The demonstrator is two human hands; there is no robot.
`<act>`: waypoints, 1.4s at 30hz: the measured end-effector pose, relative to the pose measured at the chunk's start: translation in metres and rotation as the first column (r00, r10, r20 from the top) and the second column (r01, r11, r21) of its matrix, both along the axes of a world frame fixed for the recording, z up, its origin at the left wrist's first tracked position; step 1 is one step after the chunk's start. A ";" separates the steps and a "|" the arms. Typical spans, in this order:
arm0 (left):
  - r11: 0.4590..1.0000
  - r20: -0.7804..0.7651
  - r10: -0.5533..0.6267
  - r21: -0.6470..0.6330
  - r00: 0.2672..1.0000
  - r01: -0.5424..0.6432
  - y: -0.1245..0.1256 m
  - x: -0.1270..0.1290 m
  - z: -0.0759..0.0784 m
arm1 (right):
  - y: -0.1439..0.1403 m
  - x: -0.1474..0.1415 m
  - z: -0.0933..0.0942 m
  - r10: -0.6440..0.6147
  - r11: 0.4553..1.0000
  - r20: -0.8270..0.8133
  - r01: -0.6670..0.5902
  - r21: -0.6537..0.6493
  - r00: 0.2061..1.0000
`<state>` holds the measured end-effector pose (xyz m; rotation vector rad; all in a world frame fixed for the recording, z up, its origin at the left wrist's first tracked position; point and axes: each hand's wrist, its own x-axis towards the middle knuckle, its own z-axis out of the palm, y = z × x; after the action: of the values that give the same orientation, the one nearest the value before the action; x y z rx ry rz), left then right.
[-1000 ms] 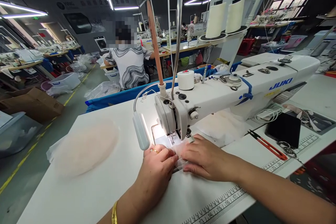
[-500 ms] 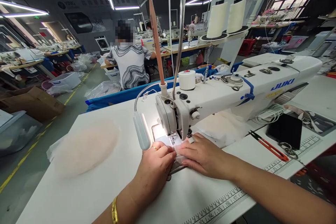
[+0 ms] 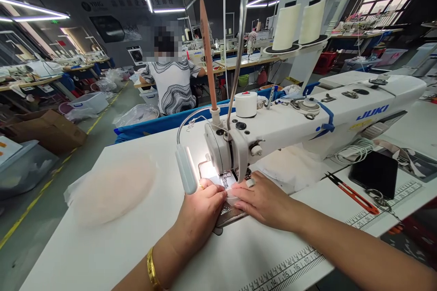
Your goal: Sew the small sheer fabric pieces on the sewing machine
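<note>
I read "JUKI" in blue letters on the arm of the sewing machine (image 3: pixel 370 112). A printed ruler (image 3: pixel 290 269) runs along the worktop's near edge; its numbers 15, 16, 17 and 18 are legible. The wall sign (image 3: pixel 126 4) far behind is too blurred for me to read.

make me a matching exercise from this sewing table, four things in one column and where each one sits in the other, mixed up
Things
1. thread snips
2. sheer fabric strip
3. pile of pale fabric pieces
4. black phone

Places
A. on the table's left part, away from both hands
B. between the left hand and the right hand, in front of the presser foot
C. flat on the table below the JUKI sewing machine, beside the white cable
D. beside the printed ruler, right of the right hand

Pairs: 1-D, 2-B, 3-A, 4-C
</note>
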<state>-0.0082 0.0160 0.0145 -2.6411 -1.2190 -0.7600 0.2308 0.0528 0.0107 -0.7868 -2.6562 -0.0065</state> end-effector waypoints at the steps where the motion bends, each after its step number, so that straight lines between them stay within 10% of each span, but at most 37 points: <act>1: 1.000 -0.001 0.003 0.005 1.000 -0.003 0.001 0.000 0.000 | 0.001 0.000 0.000 -0.004 1.000 -0.001 0.004 0.001 1.000; 9: 1.000 0.055 0.006 0.022 0.998 -0.008 0.008 -0.002 -0.007 | 0.002 -0.003 0.003 -0.051 0.999 -0.002 0.051 -0.003 0.999; 15: 0.972 0.104 0.127 -0.209 0.986 -0.103 0.012 -0.006 -0.005 | 0.004 -0.002 0.001 -0.031 0.999 -0.077 0.033 0.033 0.997; 23: 0.940 -0.201 0.303 -0.096 0.932 -0.326 0.005 -0.001 0.006 | 0.006 0.004 -0.005 0.048 0.991 -0.240 -0.016 0.136 0.970; 27: 0.980 -0.234 0.192 0.001 0.953 -0.197 -0.012 0.001 0.018 | 0.003 0.005 -0.002 0.117 0.987 -0.289 -0.078 0.141 0.950; 32: 0.983 -0.117 0.017 -0.182 0.993 -0.039 -0.026 0.003 0.020 | -0.003 -0.001 0.000 0.192 0.981 -0.221 -0.178 0.078 0.956; 42: 0.987 -0.020 -0.026 -0.158 0.999 0.022 -0.025 0.005 0.007 | -0.002 0.002 -0.007 0.144 0.989 -0.067 -0.146 -0.032 0.987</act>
<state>-0.0033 -0.0087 0.0215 -2.7860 -1.2943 -0.6622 0.2329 0.0507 0.0042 -0.5924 -2.6521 0.1046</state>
